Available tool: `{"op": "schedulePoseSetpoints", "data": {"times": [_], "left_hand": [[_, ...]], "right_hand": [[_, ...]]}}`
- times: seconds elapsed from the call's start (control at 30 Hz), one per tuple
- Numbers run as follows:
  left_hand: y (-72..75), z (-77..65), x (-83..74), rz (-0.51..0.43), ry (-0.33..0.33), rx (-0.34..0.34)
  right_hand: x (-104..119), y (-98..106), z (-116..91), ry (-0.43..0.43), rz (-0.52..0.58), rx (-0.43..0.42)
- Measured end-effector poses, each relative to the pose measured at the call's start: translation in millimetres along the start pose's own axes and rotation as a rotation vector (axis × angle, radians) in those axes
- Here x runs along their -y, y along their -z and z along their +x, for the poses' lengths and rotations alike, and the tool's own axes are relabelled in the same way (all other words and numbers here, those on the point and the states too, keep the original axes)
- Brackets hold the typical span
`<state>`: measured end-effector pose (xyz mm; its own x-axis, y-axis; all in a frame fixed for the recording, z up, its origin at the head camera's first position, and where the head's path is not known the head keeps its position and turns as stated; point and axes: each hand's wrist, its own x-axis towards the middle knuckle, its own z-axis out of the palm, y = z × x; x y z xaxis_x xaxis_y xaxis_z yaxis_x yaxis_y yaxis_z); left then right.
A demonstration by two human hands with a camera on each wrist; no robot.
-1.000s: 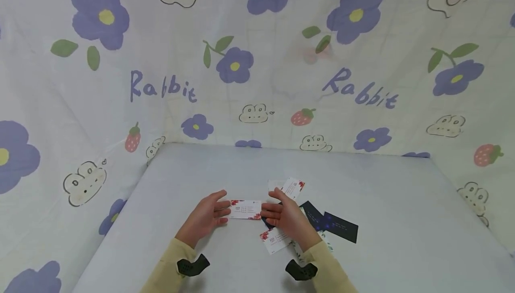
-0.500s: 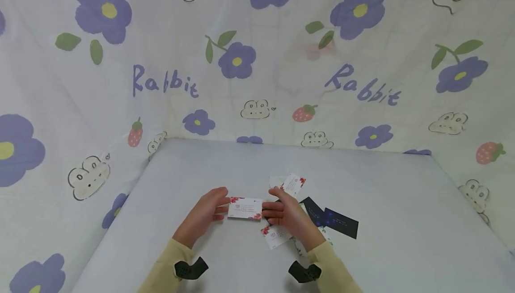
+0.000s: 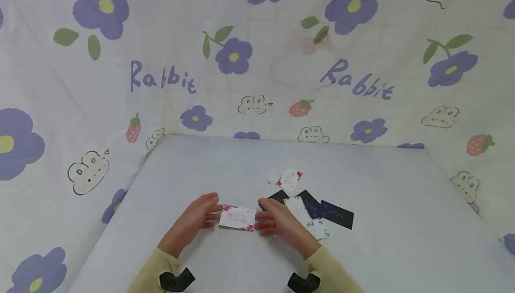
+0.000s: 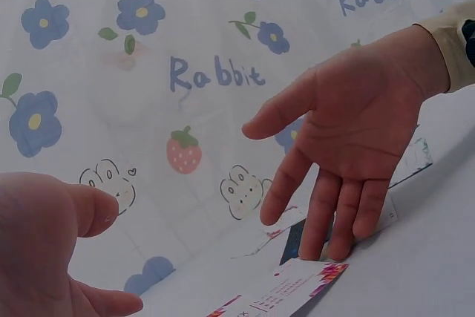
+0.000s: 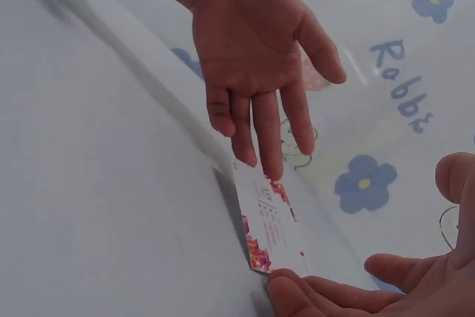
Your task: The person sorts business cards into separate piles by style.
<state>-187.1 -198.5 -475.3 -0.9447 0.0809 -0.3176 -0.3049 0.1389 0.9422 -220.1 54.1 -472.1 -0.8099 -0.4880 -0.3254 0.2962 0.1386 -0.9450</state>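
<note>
A white business card point(image 3: 237, 218) with red flower corners is spanned between my two hands, close over the table. My left hand point(image 3: 191, 219) has its extended fingertips at the card's left short edge, thumb raised. At the opposite short edge are the straight fingertips of my right hand point(image 3: 283, 221), its thumb also held up. In the left wrist view, the card point(image 4: 286, 291) tilts below the right hand's fingertips. Seen from the right wrist, both ends of the card point(image 5: 267, 217) meet fingertips. My right hand and forearm partly cover loose cards behind them.
Right of the hands, several cards lie scattered and overlapping on the white table point(image 3: 386, 257): a dark blue card point(image 3: 338, 215), another dark card point(image 3: 309, 203), and a white card with green leaves point(image 3: 318, 227). Farther back is a red-flowered card point(image 3: 290, 178). A patterned curtain point(image 3: 265, 78) encloses the table's back and sides.
Both hands and the card between them have moved left and nearer to me. More of the scattered cards shows past the right hand; the front red-flowered one is now mostly hidden behind it.
</note>
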Motion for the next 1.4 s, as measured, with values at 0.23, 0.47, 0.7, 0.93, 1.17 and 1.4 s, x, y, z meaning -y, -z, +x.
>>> {"op": "schedulePoseSetpoints", "data": {"times": [0.23, 0.47, 0.7, 0.93, 1.17, 1.4], "left_hand": [[1.1, -3.2, 8.4, 0.033, 0.018, -0.028], [1.0, -5.2, 11.3, 0.032, 0.027, -0.044], [0.7, -6.2, 11.4, 0.04, 0.025, -0.058], [1.7, -4.9, 12.7, 0.049, 0.023, -0.069], [-0.8, 0.3, 9.2, 0.098, 0.005, -0.072], [-15.6, 10.4, -3.7, 0.11, -0.016, -0.055]], "right_hand": [[-0.6, -6.2, -3.2, 0.005, 0.021, 0.008], [-3.4, -10.6, -3.7, -0.006, 0.051, 0.014], [-3.6, -10.2, -5.3, 0.014, 0.038, 0.029], [-3.8, -9.2, -3.3, 0.016, 0.033, 0.029], [-3.9, 1.0, -4.7, 0.035, 0.024, 0.013], [-3.7, 20.7, -11.4, 0.068, 0.015, -0.067]]}}
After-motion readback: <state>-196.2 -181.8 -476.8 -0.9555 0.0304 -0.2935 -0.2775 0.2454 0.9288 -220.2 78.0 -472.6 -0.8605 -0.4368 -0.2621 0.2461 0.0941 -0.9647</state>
